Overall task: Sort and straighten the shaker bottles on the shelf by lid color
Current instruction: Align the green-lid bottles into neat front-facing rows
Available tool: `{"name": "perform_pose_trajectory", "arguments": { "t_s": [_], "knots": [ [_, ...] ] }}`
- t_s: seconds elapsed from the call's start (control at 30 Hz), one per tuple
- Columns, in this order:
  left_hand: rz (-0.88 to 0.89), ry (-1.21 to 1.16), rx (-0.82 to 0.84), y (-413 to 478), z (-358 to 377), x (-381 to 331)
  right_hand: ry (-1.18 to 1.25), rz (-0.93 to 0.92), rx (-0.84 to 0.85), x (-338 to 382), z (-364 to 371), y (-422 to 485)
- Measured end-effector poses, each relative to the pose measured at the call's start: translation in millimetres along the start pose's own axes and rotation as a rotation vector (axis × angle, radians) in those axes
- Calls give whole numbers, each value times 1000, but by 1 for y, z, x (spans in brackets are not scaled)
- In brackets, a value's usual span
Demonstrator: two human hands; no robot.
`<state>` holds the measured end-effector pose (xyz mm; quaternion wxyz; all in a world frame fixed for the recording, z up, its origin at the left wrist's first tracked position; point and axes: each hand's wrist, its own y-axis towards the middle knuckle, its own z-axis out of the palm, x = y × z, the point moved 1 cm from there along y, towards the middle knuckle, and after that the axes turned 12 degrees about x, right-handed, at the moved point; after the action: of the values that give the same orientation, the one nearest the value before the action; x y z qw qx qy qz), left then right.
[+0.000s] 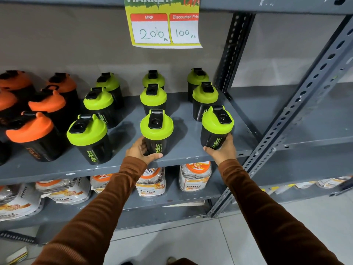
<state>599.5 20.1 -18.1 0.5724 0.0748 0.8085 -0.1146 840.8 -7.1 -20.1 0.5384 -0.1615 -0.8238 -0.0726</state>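
Grey shelf (pixel 181 155), left hand (pixel 140 150) around middle bottle (pixel 156 131), right hand (pixel 223 150) around end bottle (pixel 216 127)

Shaker bottles all black-bodied. Left bunch has orange lids (pixel 29 129), rest have lime green lids (pixel 156 129), black flip caps on every one. Green lettering on green-lid ones, orange on orange. Shelf (pixel 57 169) dark grey. Sleeves (pixel 107 207) rust brown, fine ribbed. Price sign (pixel 164 29) yellow-green, red headers, white boxes.
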Motion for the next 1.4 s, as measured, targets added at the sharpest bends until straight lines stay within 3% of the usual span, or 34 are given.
{"name": "perform_pose_trajectory", "arguments": {
  "t_s": [0.3, 0.4, 0.47, 0.53, 0.63, 0.73, 0.8, 0.87, 0.97, 1.13, 1.23, 1.4],
  "knots": [
    [4, 21, 3, 3, 0, 6, 15, -33, -7, -3, 3, 6],
    [39, 104, 7, 3, -2, 12, -27, -82, -126, -3, 10, 1],
    [85, 123, -7, -1, -4, 17, -154, -198, -265, 1, 18, -16],
    [107, 109, -62, -12, -5, 25, -272, -452, -343, 7, 32, -35],
    [146, 120, -214, -31, -9, 42, -365, -685, -303, 16, 60, -53],
    [205, 83, -429, -46, -19, 47, -362, -774, -230, 29, 90, -63],
    [232, 92, -592, -51, -34, 46, -276, -736, -128, 34, 106, -62],
    [245, 117, -736, -52, -53, 48, -131, -576, -17, 34, 121, -54],
    [126, 186, -842, -47, -81, 55, 55, -332, 159, 40, 133, -47],
    [-24, -56, -587, -33, -105, 52, 101, -189, 217, 46, 134, -38],
    [-53, 55, -484, -33, -109, 56, 59, -145, 202, 48, 135, -38],
    [-95, 125, -460, -40, -111, 54, 25, -139, 187, 51, 134, -39]
  ]
}}
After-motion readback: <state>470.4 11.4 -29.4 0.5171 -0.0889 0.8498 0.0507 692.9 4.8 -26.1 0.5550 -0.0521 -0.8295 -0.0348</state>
